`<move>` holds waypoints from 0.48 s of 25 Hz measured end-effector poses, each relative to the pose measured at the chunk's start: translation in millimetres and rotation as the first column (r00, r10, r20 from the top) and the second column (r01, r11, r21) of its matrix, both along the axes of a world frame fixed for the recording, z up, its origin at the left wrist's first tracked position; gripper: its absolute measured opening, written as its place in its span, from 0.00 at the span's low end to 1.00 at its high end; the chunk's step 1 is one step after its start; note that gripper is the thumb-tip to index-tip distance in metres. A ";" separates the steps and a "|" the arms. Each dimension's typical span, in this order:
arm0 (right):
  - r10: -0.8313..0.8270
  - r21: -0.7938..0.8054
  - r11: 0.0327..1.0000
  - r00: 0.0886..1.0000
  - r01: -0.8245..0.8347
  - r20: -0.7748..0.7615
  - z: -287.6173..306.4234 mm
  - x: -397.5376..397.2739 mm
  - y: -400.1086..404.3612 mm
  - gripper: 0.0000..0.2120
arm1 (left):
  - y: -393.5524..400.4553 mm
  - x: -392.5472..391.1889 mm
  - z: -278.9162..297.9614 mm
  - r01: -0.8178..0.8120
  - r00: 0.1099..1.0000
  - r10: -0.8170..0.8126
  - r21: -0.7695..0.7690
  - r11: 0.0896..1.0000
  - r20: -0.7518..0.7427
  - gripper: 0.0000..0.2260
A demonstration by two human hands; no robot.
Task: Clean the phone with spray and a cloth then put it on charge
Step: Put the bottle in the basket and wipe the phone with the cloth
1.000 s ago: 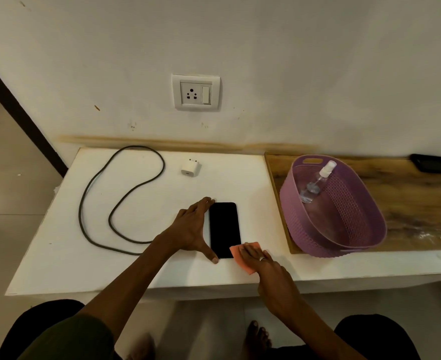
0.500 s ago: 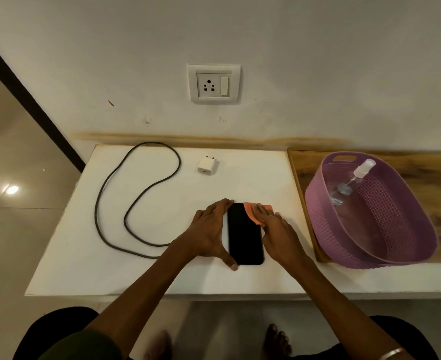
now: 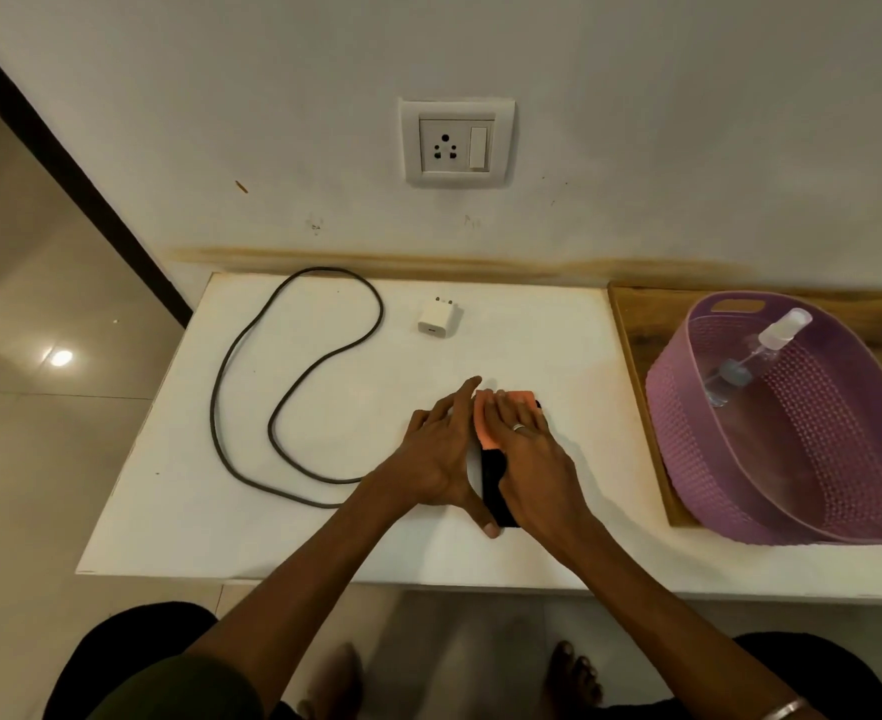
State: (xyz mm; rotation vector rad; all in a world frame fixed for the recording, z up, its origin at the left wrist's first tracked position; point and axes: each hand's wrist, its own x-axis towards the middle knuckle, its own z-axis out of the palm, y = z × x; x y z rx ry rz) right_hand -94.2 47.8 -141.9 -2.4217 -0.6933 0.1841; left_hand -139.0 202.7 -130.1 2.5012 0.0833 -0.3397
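Note:
A black phone (image 3: pixel 496 485) lies flat on the white table (image 3: pixel 324 532), mostly covered by my hands. My left hand (image 3: pixel 441 457) rests along its left edge, thumb at the near corner, steadying it. My right hand (image 3: pixel 532 459) lies flat on top and presses an orange cloth (image 3: pixel 491 423) onto the phone's far half. A clear spray bottle (image 3: pixel 756 356) leans inside the purple basket (image 3: pixel 688 407) to the right. A white charger plug (image 3: pixel 438 317) and a dark cable (image 3: pixel 283 397) lie further back on the table.
A wall socket with a switch (image 3: pixel 457 142) is on the wall above the table. The basket stands on a wooden board (image 3: pixel 636 324) at the right. Tiled floor (image 3: pixel 39 407) drops away on the left. My bare feet show below the table's front edge.
My right hand has carried the cloth from the phone's near right corner up to its far end and now over its top half. The left hand stays on the phone's left edge.

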 end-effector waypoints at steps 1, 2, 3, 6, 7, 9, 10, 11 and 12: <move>0.002 0.060 0.998 0.997 0.002 -0.074 -1.2 -3.7 1.1 0.34 | 0.4 -0.8 1.2 -0.005 1.000 0.005 -0.015 1.000 -0.011 0.71; 0.043 0.064 0.997 0.996 -0.037 -0.081 -5.8 -4.4 -0.6 0.39 | 0.4 -1.4 2.2 -0.012 1.000 0.011 -0.025 1.000 -0.022 0.72; 0.063 0.043 0.997 0.995 -0.060 -0.073 2.2 -4.0 -1.6 0.39 | 0.3 -1.6 3.4 -0.019 0.999 0.019 -0.029 0.999 -0.026 0.73; 0.210 -0.131 0.971 0.975 -0.200 0.070 15.5 -3.0 -2.6 0.31 | -0.5 -1.4 8.5 -0.018 1.000 0.018 -0.016 1.000 -0.013 0.73; 0.236 -0.182 0.959 0.969 -0.219 0.079 26.9 -8.0 -9.0 0.32 | -0.5 -1.2 9.5 -0.012 1.000 0.012 -0.011 1.000 -0.006 0.73; 0.264 -0.192 0.947 0.965 -0.259 -0.001 27.7 -13.7 -13.6 0.41 | -0.4 -2.4 9.9 -0.004 1.000 0.004 -0.016 1.000 -0.002 0.73; 0.286 -0.242 0.927 0.957 -0.288 -0.043 24.7 -15.0 -17.4 0.42 | 0.0 -3.4 9.8 0.001 1.000 -0.001 -0.019 1.000 -0.002 0.73; 0.267 -0.287 0.911 0.954 -0.296 -0.136 23.8 -16.6 -17.6 0.37 | 0.6 -4.3 9.4 0.005 1.000 -0.005 -0.021 1.000 -0.001 0.72; 0.219 -0.347 0.890 0.945 -0.295 -0.242 20.8 -19.0 -17.0 0.30 | 1.1 -5.3 9.1 0.007 1.000 -0.007 -0.023 1.000 0.002 0.72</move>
